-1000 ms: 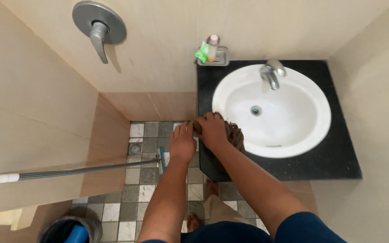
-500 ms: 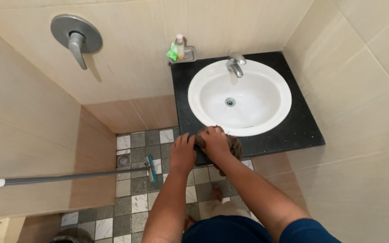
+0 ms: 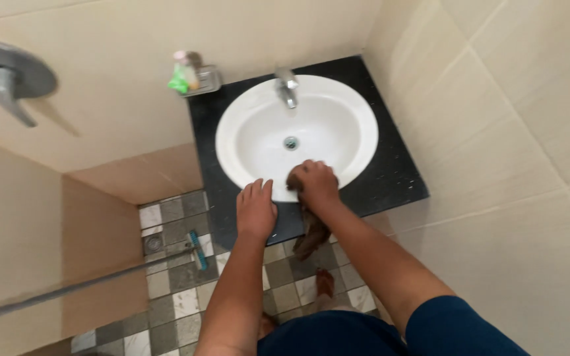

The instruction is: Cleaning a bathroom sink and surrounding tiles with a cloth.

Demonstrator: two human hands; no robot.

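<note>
A white oval sink is set in a black counter. My right hand is closed on a brown cloth at the sink's front rim, and the cloth's loose end hangs down past the counter's front edge. My left hand lies flat, fingers apart, on the front rim and counter just left of it. A metal tap stands at the back of the bowl, with the drain in the middle.
A soap dish with a green item sits at the counter's back left corner. A shower valve is on the left wall. A long-handled brush lies across the checkered floor tiles. Beige tiled walls close in on the right.
The view has shifted so the sink sits more centred. My hands have moved from the counter's front edge up onto the sink's front rim, the right still gripping the cloth.
</note>
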